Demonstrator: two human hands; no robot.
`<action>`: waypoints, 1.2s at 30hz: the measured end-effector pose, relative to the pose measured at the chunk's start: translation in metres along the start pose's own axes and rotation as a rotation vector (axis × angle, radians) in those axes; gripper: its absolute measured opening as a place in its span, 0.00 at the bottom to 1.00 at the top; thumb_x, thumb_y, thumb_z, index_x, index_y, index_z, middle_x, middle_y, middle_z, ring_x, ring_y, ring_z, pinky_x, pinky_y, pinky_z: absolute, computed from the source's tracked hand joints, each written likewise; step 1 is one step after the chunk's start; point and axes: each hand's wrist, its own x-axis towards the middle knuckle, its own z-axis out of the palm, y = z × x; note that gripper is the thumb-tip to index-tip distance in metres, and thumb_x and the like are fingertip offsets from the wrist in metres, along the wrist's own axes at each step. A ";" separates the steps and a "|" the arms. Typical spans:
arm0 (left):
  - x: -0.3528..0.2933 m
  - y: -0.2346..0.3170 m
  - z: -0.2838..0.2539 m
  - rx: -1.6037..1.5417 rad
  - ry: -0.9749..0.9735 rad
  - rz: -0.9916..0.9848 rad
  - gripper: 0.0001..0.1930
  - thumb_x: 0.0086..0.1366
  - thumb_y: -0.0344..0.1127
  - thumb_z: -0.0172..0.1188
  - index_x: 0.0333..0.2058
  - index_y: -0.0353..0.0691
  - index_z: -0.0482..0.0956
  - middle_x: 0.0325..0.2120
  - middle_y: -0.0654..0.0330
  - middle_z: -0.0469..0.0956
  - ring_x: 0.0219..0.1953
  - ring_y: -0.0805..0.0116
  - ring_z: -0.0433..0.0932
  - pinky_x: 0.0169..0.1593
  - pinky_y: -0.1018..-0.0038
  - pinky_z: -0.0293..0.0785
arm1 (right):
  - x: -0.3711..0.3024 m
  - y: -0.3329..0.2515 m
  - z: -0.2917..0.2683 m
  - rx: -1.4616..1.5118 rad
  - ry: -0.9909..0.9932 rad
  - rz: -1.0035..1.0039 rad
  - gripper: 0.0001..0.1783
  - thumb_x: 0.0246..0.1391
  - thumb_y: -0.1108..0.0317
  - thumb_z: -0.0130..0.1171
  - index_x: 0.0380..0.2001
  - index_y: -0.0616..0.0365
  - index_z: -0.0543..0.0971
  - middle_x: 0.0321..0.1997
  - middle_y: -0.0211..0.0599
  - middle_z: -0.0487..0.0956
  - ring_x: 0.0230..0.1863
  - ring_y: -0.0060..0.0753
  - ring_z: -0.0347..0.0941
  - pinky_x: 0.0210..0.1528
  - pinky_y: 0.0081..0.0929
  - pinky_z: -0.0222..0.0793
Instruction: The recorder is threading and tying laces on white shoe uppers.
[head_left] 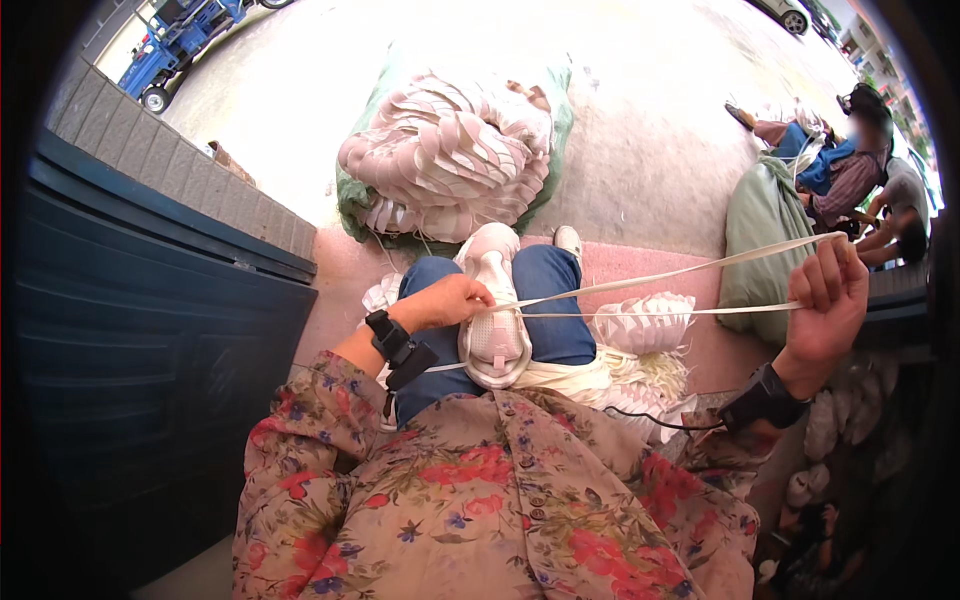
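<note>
Across my lap lies a pale pinkish-white sneaker [495,345], its heel toward me. My left hand [445,302] is closed at the sneaker's opening, thumb and fingertips pinching a cream shoelace [690,272] there. Out to the right, my right hand [832,295] is raised in a closed grip on the lace. Two strands run nearly taut between it and the sneaker. Another white strand shows below my left wrist. Over my right thigh hangs a bundle of loose cream laces [645,385].
Ahead stands an open green sack [357,195] with a coil of stacked pale shoe pieces [450,150]. Another stack [645,322] lies right of my knee. Farther right are a full green sack [755,235] and seated people [850,180]. A dark blue door [150,370] borders the left.
</note>
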 end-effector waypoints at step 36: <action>-0.160 0.017 -0.168 -0.846 1.123 0.228 0.09 0.65 0.40 0.47 0.33 0.40 0.69 0.14 0.73 0.53 0.14 0.84 0.50 0.17 0.85 0.48 | -0.037 0.266 -0.080 -1.143 -0.094 0.506 0.18 0.49 0.65 0.52 0.43 0.62 0.72 0.29 0.39 0.75 0.27 0.29 0.70 0.30 0.26 0.65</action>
